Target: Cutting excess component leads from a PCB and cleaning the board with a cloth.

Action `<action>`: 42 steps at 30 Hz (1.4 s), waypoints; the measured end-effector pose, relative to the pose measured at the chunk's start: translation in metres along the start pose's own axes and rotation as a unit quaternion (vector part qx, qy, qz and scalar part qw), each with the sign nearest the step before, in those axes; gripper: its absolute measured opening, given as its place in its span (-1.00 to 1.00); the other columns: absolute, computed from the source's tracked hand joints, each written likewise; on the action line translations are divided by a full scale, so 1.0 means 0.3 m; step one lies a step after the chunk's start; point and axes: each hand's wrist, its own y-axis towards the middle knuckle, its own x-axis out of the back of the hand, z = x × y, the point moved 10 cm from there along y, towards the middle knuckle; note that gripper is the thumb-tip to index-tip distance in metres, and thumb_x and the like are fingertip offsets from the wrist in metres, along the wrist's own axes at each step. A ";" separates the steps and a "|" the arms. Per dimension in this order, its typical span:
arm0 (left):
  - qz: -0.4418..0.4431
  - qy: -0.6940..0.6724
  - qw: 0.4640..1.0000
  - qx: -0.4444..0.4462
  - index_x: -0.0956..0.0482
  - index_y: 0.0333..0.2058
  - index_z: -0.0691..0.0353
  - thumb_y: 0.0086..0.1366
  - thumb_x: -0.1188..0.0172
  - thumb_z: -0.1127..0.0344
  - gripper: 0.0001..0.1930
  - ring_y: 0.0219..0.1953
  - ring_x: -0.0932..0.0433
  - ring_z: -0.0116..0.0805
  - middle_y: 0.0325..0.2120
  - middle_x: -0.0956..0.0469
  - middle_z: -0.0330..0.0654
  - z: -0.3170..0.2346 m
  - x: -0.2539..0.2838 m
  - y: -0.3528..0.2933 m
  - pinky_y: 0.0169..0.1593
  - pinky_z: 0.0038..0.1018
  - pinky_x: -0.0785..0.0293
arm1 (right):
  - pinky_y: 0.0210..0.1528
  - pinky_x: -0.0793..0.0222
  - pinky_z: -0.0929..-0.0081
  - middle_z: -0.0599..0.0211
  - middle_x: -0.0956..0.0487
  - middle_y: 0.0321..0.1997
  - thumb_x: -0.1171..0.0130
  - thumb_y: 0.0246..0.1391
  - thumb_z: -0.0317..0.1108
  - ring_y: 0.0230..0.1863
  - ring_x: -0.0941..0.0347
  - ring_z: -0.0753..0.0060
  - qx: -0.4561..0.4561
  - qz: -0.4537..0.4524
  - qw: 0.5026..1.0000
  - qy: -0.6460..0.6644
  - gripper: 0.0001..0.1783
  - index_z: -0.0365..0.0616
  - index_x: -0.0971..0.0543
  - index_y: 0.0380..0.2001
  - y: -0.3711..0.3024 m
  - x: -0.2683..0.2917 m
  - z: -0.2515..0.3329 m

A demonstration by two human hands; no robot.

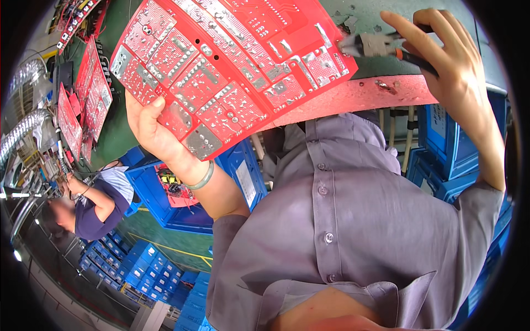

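A large red circuit board (182, 71), its silvery solder side facing up, tilts over the workbench. My left hand (146, 124) grips its left edge with the thumb on top; the other fingers are mostly hidden underneath. A bangle circles that wrist. In my right hand (455, 69) is a pair of cutting pliers (369, 45) with dark, orange-marked handles. Their metal jaws are at the board's right edge, close to the solder joints; I cannot tell whether they touch. The index finger stretches out above the handles.
The green bench top (381, 14) has a reddish strip (359, 98) along its near edge. More red boards (94, 91) stand upright at left. A blue bin (160, 207) holds a board with parts. Blue crates (450, 143) stack at right. A co-worker (96, 207) works at left.
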 end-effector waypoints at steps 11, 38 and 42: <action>0.006 -0.012 1.000 -0.007 -0.27 -0.02 0.51 -0.10 0.07 0.48 -0.45 -0.21 -0.54 -0.20 -0.20 -0.48 0.05 -0.003 0.004 0.000 -0.08 -0.38 -0.46 | -0.26 -0.32 0.32 0.25 -0.39 -0.32 -0.23 -0.41 -0.46 -0.26 -0.38 0.22 0.061 0.001 0.997 -0.039 -0.40 -0.03 -0.52 -0.09 0.026 0.038 0.058; -0.090 0.011 0.994 -0.063 -0.21 0.03 0.48 -0.16 0.09 0.54 -0.37 -0.09 -0.44 -0.28 -0.12 -0.42 0.00 -0.053 0.029 -0.112 0.07 -0.40 -0.28 | -0.05 -0.22 0.25 0.17 -0.34 -0.17 -0.29 -0.33 -0.46 -0.13 -0.29 0.15 -0.070 0.006 0.997 -0.014 -0.12 0.00 -0.24 0.20 0.139 -0.003 0.042; -0.091 0.017 0.992 -0.083 -0.18 0.06 0.49 -0.17 0.10 0.57 -0.34 0.00 -0.39 -0.22 -0.04 -0.35 0.06 -0.071 0.009 -0.143 0.13 -0.34 -0.22 | -0.07 -0.23 0.26 0.17 -0.33 -0.18 -0.30 -0.30 -0.45 -0.15 -0.29 0.17 -0.112 -0.001 0.994 -0.015 -0.12 0.00 -0.23 0.20 0.164 0.005 0.056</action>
